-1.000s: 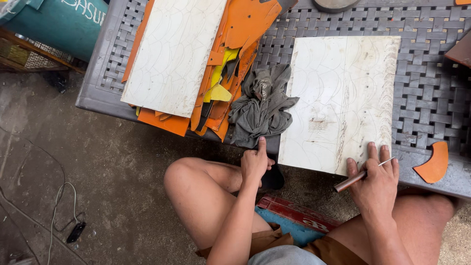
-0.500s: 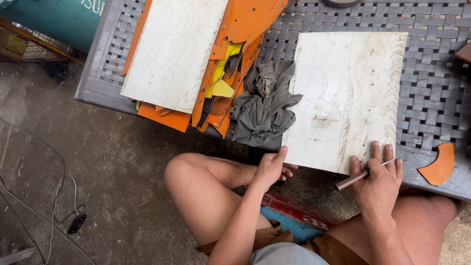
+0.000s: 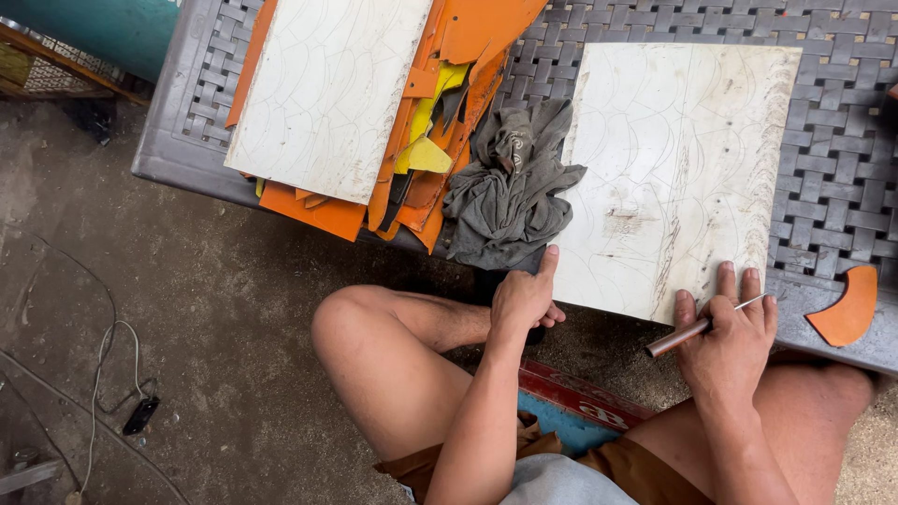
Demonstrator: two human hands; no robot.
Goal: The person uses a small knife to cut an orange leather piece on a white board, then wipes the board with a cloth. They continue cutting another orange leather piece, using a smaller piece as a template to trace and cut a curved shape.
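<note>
On the grey woven worktop [image 3: 842, 187] sits a white board [image 3: 683, 168], scuffed and scored all over with curved scratch lines, its near edge hanging toward the person's lap. A crumpled grey rag [image 3: 510, 187] lies just left of it, touching, next to a pile of orange scraps [image 3: 449, 122] under a second white board [image 3: 327, 93]. The left hand [image 3: 524, 299] grips the board's near left corner, fingers curled under and thumb up along the edge. The right hand [image 3: 730, 341] rests at the near right edge, fingers clamped on a thin metal tool [image 3: 702, 325]. Compared with half a second ago, the left hand has slid onto the corner; the right hasn't really moved.
</note>
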